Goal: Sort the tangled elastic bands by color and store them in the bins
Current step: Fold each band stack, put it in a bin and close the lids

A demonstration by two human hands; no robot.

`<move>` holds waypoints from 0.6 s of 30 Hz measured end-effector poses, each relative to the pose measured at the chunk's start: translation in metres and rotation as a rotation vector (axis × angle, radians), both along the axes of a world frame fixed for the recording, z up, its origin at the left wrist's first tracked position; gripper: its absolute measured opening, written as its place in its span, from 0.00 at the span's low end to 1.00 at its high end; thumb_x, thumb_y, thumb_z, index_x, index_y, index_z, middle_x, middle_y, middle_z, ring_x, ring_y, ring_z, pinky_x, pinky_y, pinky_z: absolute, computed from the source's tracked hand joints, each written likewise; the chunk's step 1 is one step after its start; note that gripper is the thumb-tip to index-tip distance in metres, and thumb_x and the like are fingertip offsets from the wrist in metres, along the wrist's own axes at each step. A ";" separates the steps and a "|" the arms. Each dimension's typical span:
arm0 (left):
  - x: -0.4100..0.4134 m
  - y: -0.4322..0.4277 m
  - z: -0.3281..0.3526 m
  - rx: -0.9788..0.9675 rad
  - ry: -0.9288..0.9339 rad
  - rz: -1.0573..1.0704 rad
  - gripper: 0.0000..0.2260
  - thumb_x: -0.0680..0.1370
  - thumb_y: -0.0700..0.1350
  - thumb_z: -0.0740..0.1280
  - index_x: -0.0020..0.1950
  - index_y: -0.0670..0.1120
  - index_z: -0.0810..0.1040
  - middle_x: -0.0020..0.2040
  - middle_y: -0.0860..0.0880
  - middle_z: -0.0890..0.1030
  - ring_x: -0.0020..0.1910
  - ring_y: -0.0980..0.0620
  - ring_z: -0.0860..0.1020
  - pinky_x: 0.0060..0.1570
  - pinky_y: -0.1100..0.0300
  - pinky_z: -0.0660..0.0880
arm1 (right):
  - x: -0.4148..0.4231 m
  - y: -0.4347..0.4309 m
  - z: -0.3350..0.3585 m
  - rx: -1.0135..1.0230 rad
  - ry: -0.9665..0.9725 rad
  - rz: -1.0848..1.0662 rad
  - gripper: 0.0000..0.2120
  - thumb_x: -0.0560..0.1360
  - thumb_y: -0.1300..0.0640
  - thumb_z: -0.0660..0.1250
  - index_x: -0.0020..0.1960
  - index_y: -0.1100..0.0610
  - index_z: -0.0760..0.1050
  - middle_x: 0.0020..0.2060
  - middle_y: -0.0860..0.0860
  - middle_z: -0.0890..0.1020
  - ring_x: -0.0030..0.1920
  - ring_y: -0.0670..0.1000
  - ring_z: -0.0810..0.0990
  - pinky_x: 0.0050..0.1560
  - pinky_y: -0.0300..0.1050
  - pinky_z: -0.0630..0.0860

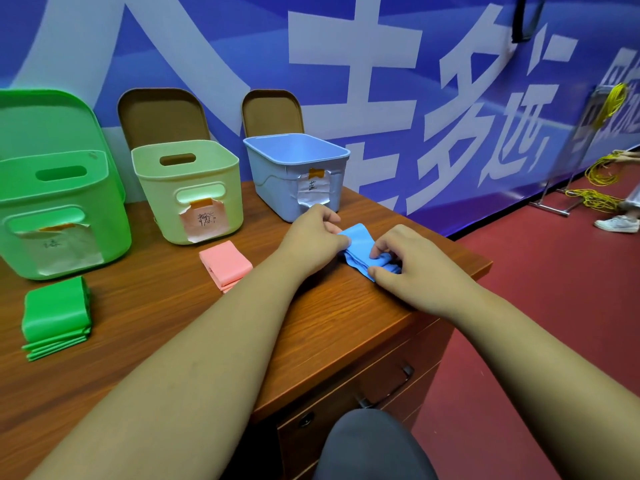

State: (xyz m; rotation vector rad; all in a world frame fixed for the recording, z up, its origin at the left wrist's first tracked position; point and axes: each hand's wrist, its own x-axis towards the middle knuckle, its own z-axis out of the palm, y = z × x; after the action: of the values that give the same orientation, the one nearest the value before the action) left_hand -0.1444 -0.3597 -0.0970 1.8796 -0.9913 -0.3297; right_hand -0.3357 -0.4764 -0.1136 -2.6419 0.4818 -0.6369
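Both hands are busy with the folded blue band (360, 239), which lies on the wooden surface (173, 306) near its right edge. The left hand (313, 233) has its grip pinched on the band's left side, thumb on top of the fold. The right hand (405, 258) has its grip clamped on the near end, fingers curled over the layers.

From the blue band, the blue bin (298, 168) stands close by at about 11 o'clock, with a paper label taped to its front. At 9 o'clock a folded pink band (225, 266) lies flat just in front of the pale green bin (188, 192). Farther out, at about 8 o'clock, a folded green band (55, 313) sits stacked before the bright green bin (62, 216). Two brown lids (162, 116) lean upright against the blue banner (346, 64) behind the bins.
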 end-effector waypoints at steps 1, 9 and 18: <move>0.001 -0.002 0.000 -0.019 0.012 0.028 0.17 0.75 0.43 0.77 0.60 0.51 0.76 0.49 0.54 0.84 0.49 0.54 0.84 0.48 0.58 0.79 | 0.003 0.000 -0.001 -0.004 -0.005 0.003 0.09 0.79 0.51 0.74 0.56 0.44 0.76 0.52 0.40 0.74 0.51 0.41 0.77 0.48 0.35 0.72; 0.025 -0.023 -0.009 -0.071 -0.077 0.237 0.08 0.79 0.42 0.74 0.56 0.51 0.80 0.49 0.55 0.80 0.50 0.53 0.80 0.45 0.63 0.73 | 0.044 -0.007 0.003 -0.017 0.043 -0.028 0.08 0.82 0.48 0.69 0.61 0.45 0.77 0.58 0.42 0.78 0.59 0.45 0.77 0.60 0.46 0.77; 0.027 -0.027 -0.016 0.023 -0.149 0.317 0.07 0.83 0.48 0.68 0.61 0.49 0.79 0.55 0.51 0.82 0.53 0.52 0.78 0.46 0.60 0.70 | 0.049 -0.004 -0.007 -0.024 0.016 -0.076 0.09 0.82 0.46 0.67 0.61 0.44 0.75 0.57 0.41 0.78 0.57 0.45 0.77 0.60 0.50 0.79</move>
State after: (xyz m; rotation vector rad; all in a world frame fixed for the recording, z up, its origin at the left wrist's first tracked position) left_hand -0.1175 -0.3865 -0.1130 2.0671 -0.7705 -0.0136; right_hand -0.2863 -0.4805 -0.1201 -2.6635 0.5848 -0.6492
